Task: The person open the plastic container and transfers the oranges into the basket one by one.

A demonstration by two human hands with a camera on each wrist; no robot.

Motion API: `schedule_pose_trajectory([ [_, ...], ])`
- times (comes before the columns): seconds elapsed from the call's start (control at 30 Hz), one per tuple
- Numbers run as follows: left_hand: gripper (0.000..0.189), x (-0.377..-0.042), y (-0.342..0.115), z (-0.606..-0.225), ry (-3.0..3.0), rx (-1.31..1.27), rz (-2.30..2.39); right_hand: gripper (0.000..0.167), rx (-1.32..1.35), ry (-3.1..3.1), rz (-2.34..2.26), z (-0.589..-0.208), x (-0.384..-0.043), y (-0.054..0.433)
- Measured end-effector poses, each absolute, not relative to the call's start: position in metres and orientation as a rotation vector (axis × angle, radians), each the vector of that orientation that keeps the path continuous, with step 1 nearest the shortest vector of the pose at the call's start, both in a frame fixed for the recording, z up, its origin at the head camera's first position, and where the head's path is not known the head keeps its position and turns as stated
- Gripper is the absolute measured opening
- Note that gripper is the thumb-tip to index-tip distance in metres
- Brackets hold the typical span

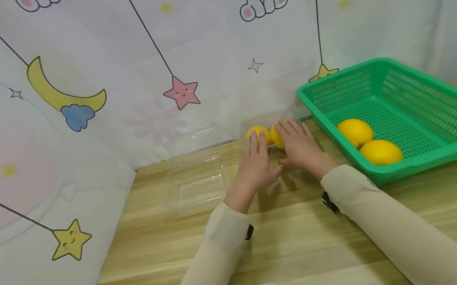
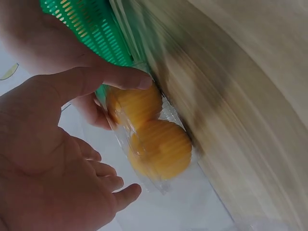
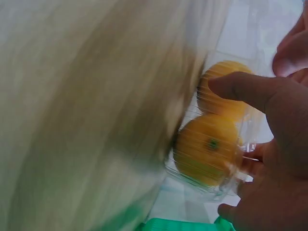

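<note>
A clear plastic clamshell box [image 3: 192,178] stands against the back wall, with two round yellow-orange citrus fruits [image 2: 161,149] side by side inside. My left hand [image 1: 255,165] reaches over its left half, fingers mostly straight and thumb spread toward me. My right hand [image 1: 302,148] lies over the right half, its fingertips at the lid edge in the right wrist view and its thumb apart in front. One fruit [image 3: 209,149] shows a green stem end through the ribbed plastic. Whether the lid is fully closed cannot be told.
To the right stands a green plastic basket [image 1: 418,166] holding two more yellow fruits [image 1: 355,132]. Left of my hands, another clear plastic box [image 1: 202,190] lies on the wooden table [image 1: 290,261] with its lid raised. A patterned cloth [image 1: 213,41] hangs behind.
</note>
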State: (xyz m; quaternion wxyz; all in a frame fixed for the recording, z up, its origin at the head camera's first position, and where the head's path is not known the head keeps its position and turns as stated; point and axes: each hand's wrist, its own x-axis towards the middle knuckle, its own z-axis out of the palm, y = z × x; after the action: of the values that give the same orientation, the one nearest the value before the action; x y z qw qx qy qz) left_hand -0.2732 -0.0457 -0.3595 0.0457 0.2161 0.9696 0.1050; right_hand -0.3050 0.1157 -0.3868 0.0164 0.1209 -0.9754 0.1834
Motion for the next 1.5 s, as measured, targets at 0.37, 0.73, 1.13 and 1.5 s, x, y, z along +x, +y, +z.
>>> schedule_pose_trajectory([
  [0.37,0.102,-0.269,-0.043,-0.365,2.97,0.561,0.244,0.096,0.439,-3.057,0.547,-0.378,-0.282,0.122],
  [0.73,0.094,-0.259,-0.057,-0.368,2.994,0.731,0.105,0.095,0.549,-3.039,0.452,-0.375,-0.255,0.126],
  [1.13,0.086,-0.226,-0.064,-0.37,3.021,0.819,-0.046,0.089,0.671,-3.03,0.358,-0.368,-0.219,0.131],
  [1.5,0.082,-0.206,-0.082,-0.357,2.996,0.926,0.041,0.077,0.841,-3.011,0.282,-0.346,-0.204,0.139],
])
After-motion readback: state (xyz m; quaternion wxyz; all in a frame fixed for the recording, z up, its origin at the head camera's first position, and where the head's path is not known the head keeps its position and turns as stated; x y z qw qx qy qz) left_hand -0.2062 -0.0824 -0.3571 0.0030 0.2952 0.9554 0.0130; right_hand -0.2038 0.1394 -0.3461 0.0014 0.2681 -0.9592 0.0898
